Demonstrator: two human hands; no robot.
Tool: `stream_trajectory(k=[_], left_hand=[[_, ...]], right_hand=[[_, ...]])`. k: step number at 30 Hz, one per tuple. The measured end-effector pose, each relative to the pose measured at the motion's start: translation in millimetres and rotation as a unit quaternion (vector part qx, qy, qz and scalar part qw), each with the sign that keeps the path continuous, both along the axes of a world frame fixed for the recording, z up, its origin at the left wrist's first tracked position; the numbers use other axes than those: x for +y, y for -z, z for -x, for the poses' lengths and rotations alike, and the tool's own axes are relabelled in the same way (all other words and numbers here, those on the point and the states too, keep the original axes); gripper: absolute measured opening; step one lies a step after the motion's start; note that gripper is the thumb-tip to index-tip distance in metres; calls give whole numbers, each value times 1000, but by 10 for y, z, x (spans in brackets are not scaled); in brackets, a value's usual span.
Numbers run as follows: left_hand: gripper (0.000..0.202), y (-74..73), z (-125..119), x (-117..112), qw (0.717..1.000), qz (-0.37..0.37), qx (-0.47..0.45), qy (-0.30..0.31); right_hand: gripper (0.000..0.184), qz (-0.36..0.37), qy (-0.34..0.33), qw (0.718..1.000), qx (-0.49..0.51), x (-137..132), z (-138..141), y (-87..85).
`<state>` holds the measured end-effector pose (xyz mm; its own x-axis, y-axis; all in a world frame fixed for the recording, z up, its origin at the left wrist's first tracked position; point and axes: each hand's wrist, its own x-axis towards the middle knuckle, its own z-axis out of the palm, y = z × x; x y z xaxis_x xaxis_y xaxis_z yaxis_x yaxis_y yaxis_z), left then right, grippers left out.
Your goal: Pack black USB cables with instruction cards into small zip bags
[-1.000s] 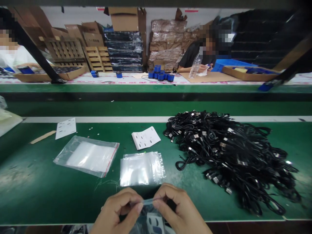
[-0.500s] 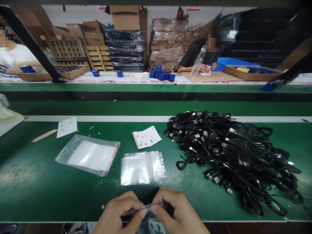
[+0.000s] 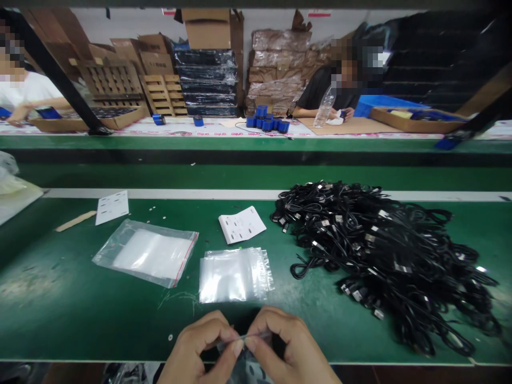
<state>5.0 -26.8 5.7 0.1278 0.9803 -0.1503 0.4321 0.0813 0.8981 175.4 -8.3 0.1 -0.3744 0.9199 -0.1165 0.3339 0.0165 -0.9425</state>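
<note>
Bag stack before sticker sheet, cable pile right.

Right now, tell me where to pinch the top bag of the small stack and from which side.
Pinch it at the right edge of the stack, coming from the near right. The bags lie flat on the belt, so only an edge offers a grip, and there the edges seem fanned apart.

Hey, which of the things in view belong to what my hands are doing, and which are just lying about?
In hand: small bag, pinched by left hand and right hand; likely the bag stack, cable pile, sticker sheet.
Lying about: large zip bag, far sheet, wooden stick.
</note>
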Motion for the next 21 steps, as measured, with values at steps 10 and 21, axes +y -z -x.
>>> stream_trajectory(k=[10,21], left_hand=[[32,106,164,50,998,66,-10,21],[19,91,77,-20,997,31,-74,10]], right_hand=[[25,78,41,995,52,34,-71,4],[13,-2,-2,1000,3,-10,66,55]])
